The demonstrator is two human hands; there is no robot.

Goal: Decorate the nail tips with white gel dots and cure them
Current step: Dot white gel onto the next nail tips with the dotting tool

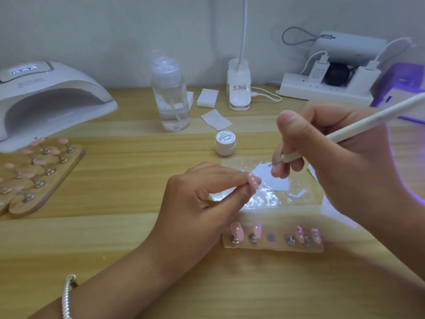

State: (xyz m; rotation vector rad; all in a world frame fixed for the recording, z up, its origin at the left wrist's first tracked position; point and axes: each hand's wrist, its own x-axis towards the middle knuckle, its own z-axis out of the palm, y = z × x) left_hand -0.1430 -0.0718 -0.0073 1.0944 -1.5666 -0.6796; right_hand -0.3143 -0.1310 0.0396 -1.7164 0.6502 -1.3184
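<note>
My left hand (202,203) pinches a pink nail tip (254,180) with white dots on it, held just above the table. My right hand (333,157) grips a white dotting pen (358,125); its thin metal point (272,164) hovers over a patch of white gel (273,178) spread on a clear palette sheet (264,201). A small wooden stand (273,246) in front holds several pink nail tips on metal pegs, with one peg spot bare. A closed white gel pot (225,142) stands behind the palette.
A white curing lamp (46,97) sits at the far left, with a wooden board (34,178) of several pink tips before it. A clear pump bottle (171,95), white wipes (207,97), a desk lamp base (239,88), a power strip (322,86) and a glowing purple lamp (400,88) line the back.
</note>
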